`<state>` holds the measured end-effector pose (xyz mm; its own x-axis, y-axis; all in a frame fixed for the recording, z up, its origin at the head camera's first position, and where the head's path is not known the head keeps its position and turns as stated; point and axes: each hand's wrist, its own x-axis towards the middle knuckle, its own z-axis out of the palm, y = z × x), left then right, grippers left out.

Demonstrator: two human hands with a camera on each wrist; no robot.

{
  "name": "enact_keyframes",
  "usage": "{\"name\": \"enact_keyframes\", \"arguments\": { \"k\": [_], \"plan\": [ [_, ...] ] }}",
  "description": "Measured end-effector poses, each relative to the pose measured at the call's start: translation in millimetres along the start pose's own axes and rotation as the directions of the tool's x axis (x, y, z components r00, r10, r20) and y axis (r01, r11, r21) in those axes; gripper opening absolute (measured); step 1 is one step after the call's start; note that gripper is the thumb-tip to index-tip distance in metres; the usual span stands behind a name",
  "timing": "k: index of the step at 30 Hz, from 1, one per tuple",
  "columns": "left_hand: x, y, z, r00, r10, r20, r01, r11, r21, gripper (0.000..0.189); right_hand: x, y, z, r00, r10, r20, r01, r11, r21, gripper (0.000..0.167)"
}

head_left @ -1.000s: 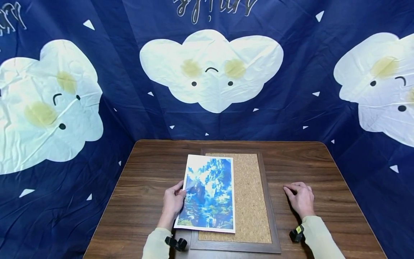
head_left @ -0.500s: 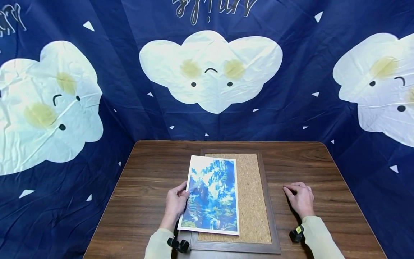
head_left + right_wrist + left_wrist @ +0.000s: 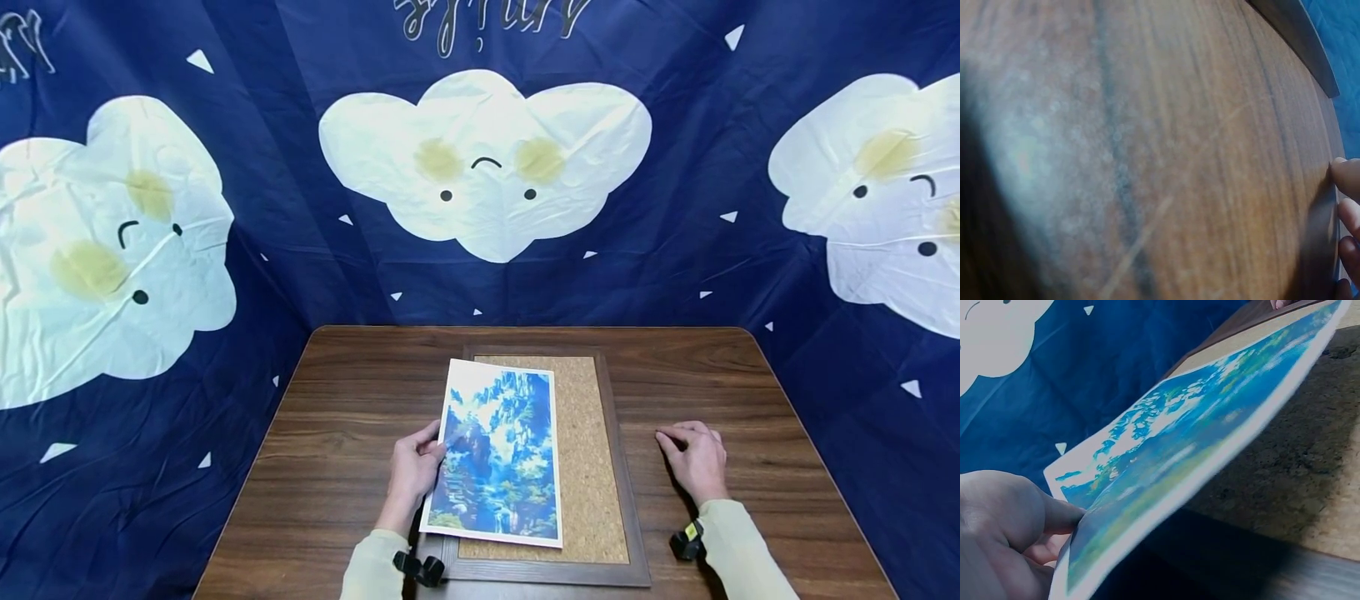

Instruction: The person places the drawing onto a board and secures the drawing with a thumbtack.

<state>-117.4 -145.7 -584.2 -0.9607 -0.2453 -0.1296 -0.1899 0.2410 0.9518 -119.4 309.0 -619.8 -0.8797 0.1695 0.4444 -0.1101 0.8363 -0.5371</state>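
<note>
Between thumb and fingers, my left hand point(image 3: 415, 467) pinches the left edge of a printed landscape picture point(image 3: 497, 458) with blue mountains, a waterfall and a white border. The picture hangs tilted over a framed corkboard point(image 3: 588, 458), covering much of its left and middle. From the left wrist view, the print point(image 3: 1210, 412) bows a little and shows a gap above the cork point(image 3: 1272, 450). To the right of the board, my right hand point(image 3: 696, 462) rests on the table, fingers loosely curled, with nothing seen in them; in the right wrist view only its fingertips point(image 3: 1349, 178) show.
The corkboard lies flat on a dark wood-grain table point(image 3: 345, 417), its brown frame point(image 3: 633, 533) close to the near edge. A blue curtain point(image 3: 495, 292) with white clouds surrounds the table on three sides. Black wrist cameras point(image 3: 420, 568) sit on both sleeves.
My left hand has carried the picture slightly to the right across the corkboard, so more of the frame's left side shows. My right hand has stayed in place.
</note>
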Motion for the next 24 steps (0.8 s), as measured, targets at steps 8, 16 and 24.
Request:
{"name": "enact_keyframes", "arguments": {
  "k": [8, 16, 24],
  "plan": [
    [-1.6, 0.5, 5.1, 1.0, -0.002, 0.006, 0.002, 1.0, -0.006, 0.045, 0.0, -0.6, 0.2, 1.0, 0.002, -0.001, -0.002, 1.0, 0.006, 0.008],
    [-3.9, 3.1, 8.9, 1.0, 0.021, 0.024, -0.02, 1.0, -0.014, 0.046, 0.1, -0.2, -0.1, 1.0, -0.01, -0.005, 0.01, 1.0, 0.021, 0.008],
    [-5.5, 7.1, 12.0, 0.999, 0.012, 0.045, -0.012, 1.0, -0.007, 0.047, 0.7, -0.6, -1.1, 1.0, -0.01, -0.001, 0.01, 1.0, 0.019, 0.008]
  ]
}}
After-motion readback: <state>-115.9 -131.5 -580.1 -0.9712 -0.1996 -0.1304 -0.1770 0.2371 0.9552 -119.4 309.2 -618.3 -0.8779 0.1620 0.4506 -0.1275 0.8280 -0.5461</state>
